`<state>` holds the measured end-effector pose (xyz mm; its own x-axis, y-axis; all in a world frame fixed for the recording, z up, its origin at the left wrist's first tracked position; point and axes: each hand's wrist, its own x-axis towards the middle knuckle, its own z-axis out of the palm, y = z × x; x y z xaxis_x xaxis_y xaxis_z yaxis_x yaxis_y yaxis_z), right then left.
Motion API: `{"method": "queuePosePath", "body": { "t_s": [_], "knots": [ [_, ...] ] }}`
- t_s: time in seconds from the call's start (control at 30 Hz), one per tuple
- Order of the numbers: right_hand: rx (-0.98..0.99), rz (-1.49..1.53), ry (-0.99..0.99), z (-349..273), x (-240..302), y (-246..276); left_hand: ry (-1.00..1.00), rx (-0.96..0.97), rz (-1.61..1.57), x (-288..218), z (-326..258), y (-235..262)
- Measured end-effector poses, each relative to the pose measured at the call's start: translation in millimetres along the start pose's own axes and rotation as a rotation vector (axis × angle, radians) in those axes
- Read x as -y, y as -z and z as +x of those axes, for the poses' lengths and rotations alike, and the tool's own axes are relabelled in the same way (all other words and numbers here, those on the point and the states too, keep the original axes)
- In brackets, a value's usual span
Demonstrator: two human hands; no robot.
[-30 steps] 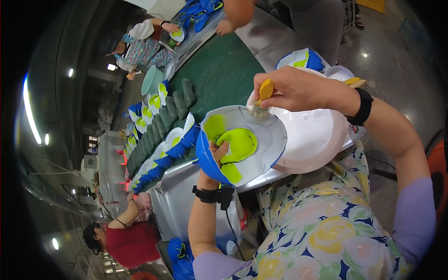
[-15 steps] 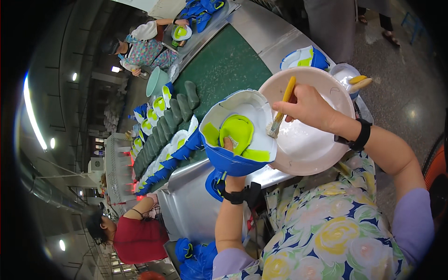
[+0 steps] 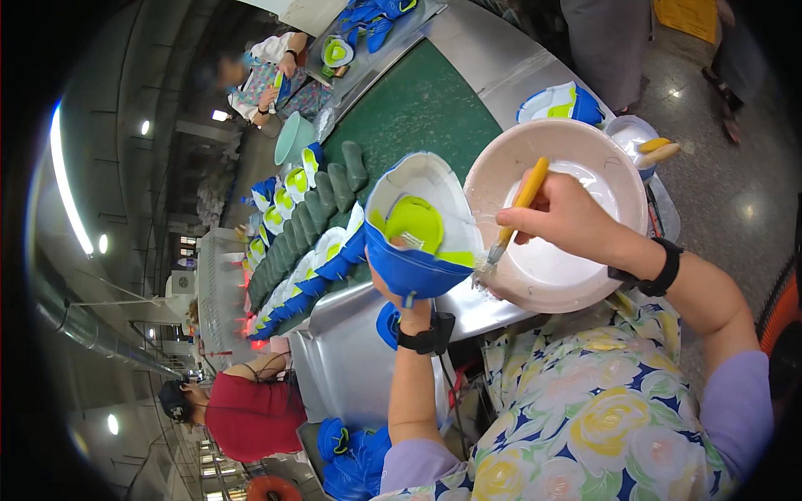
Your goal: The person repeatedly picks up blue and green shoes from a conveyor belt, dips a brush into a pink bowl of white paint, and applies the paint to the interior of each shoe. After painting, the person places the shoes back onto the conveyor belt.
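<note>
Left hand: curled round the upper from below and behind, gripping it; most of the fingers are hidden, so how tightly they close cannot be told.
Right hand: closed, thumb and fingers pinching the brush by its handle, above the basin.
Upper: blue outside, white inside with a lime tongue; in the left hand, left of the basin, its opening facing up.
Brush: yellow handle, slanted, bristles down at the upper's right edge; whether they touch it cannot be told.
Basin: pale pink, round, white inside.
Pot: white, just beyond the basin, with one yellow and one tan handle across it.
Spare upper: blue, white and lime, on the metal table near the pot.
Belt: green, bearing a row of dark forms with uppers along both sides.
Pile: blue pieces, beside the person's left forearm.
</note>
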<state>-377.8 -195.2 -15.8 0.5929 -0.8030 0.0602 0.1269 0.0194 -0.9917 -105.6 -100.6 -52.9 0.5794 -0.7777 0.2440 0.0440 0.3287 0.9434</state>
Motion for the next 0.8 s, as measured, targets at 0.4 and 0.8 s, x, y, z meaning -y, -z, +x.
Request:
{"method": "queuePosePath", "body": {
  "t_s": [0.4,0.8],
  "knots": [
    [0.238,-0.264,0.99,16,24,2,0.554,0.53,-0.264,-1,-43,2],
    [0.34,-0.757,0.746,35,22,2,0.404,0.727,-0.12,33,-50,31]
  ]
}}
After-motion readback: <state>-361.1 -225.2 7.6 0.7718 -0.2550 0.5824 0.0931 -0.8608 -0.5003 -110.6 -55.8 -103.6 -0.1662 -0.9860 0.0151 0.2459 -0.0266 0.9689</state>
